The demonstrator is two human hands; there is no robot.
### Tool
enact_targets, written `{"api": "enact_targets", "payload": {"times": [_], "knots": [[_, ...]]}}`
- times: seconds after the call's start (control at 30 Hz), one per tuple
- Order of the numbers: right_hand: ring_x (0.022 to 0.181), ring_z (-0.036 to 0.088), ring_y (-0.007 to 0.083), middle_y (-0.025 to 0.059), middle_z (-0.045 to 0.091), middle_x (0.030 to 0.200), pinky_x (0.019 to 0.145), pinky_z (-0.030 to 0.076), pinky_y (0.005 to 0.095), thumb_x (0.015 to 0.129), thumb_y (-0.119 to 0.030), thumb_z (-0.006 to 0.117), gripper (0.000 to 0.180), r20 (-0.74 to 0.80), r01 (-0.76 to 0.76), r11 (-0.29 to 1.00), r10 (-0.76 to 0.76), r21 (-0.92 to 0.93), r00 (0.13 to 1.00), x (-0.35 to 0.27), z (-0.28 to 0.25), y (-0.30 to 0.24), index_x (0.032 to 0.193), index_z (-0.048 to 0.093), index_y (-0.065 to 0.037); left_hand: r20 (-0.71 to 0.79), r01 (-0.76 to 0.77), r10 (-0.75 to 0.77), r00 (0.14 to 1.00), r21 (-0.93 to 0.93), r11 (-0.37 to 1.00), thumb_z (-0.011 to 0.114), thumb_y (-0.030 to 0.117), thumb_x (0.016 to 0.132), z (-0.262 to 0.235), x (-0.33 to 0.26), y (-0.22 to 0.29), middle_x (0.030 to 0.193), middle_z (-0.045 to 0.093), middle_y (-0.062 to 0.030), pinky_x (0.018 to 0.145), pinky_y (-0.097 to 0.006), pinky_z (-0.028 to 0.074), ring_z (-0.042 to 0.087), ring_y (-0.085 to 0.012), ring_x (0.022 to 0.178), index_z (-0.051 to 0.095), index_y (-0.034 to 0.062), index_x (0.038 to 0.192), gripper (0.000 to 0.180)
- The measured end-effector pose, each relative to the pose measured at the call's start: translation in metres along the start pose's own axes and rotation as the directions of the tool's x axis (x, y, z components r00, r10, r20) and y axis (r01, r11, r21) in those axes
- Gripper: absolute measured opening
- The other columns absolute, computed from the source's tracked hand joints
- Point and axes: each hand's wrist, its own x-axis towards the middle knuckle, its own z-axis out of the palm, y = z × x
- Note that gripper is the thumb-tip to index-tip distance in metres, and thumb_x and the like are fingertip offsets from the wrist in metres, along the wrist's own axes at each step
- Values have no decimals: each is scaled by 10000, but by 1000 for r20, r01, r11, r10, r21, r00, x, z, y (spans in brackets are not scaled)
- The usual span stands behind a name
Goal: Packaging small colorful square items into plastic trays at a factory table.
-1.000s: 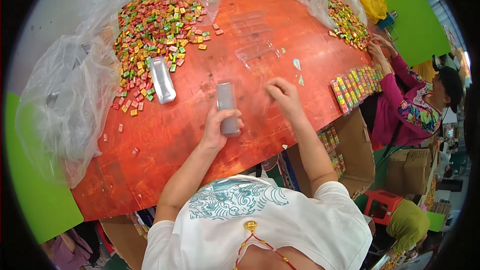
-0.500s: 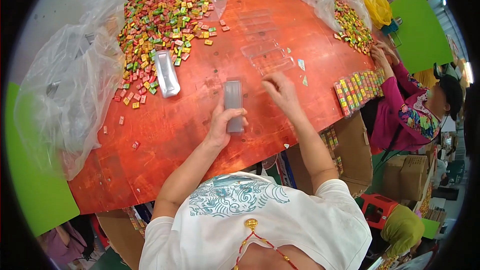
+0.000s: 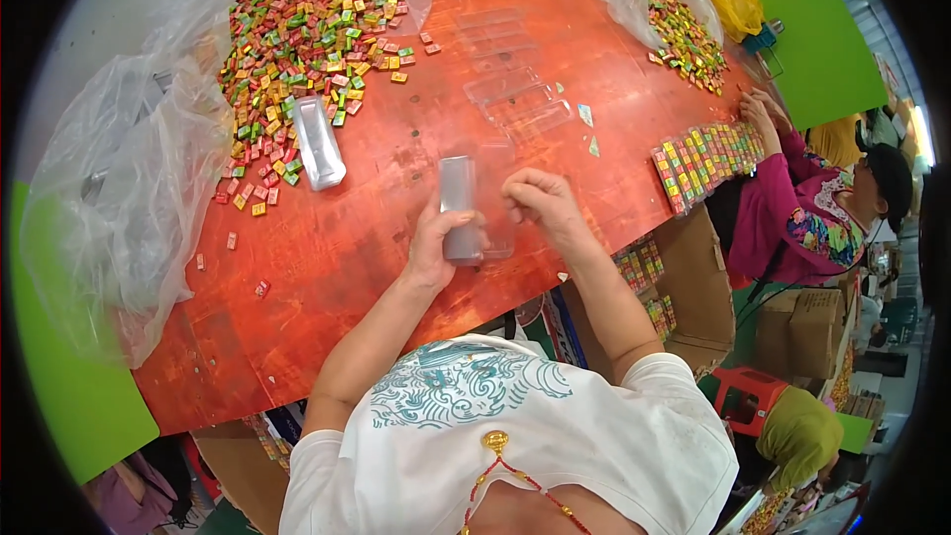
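My left hand (image 3: pixel 434 250) is wrapped round a stack of clear plastic trays (image 3: pixel 457 181), thumb across its near end, above the red table. Just right of the stack, a single see-through tray (image 3: pixel 497 238) shows faintly. My right hand (image 3: pixel 548 206) is closed in a pinch at that tray's right edge; the exact grip is hard to make out. Farther off, several clear trays (image 3: pixel 530 99) lie in a column on the table. Left of my hands, a shiny stack of clear trays (image 3: pixel 319 144) rests against a heap of small wrapped sweets (image 3: pixel 297 50).
A large clear plastic bag (image 3: pixel 119 188) spreads along the table's left side. At the right, a co-worker's hands (image 3: pixel 765 114) are by rows of packed sweets (image 3: pixel 705 163). Another sweet heap (image 3: pixel 684 40) spills from a bag. A cardboard box (image 3: pixel 693 287) stands below the table edge.
My right hand has come nearer to the stack and its fingers have curled closed. A single clear tray now shows beside the stack. The view has shifted slightly.
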Motion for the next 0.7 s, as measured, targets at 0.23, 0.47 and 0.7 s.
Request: {"api": "enact_targets", "payload": {"times": [0.23, 0.47, 0.7], "knots": [[729, 596, 261, 106, 590, 804, 629, 451, 326, 824, -92, 632, 67, 199, 234, -52, -721, -971, 664, 0, -54, -16, 887, 626, -71, -24, 37, -38, 999, -33, 999, 574, 127, 798, -11, -4, -2, 852, 632, -115, 427, -338, 515, 660, -232, 609, 369, 129, 1339, 578], [883, 550, 260, 73, 553, 884, 804, 432, 397, 756, -96, 634, 189, 310, 70, -422, -534, -904, 786, 37, -86, 16, 942, 603, -107, -11, 44, -44, 999, 19, 999, 594, 139, 791, -1, -5, 0, 861, 633, -117, 441, -331, 520, 664, -221, 624, 375, 134, 1360, 610], [816, 626, 214, 102, 623, 838, 677, 495, 345, 873, -114, 618, 147, 63, 297, 614, -373, -731, 926, 23, -6, -2, 982, 616, -15, -20, -22, 24, 999, 85, 996, 619, 162, 772, 1, 3, 7, 869, 624, -103, 489, -307, 525, 645, -202, 611, 434, 70, 1287, 555]]}}
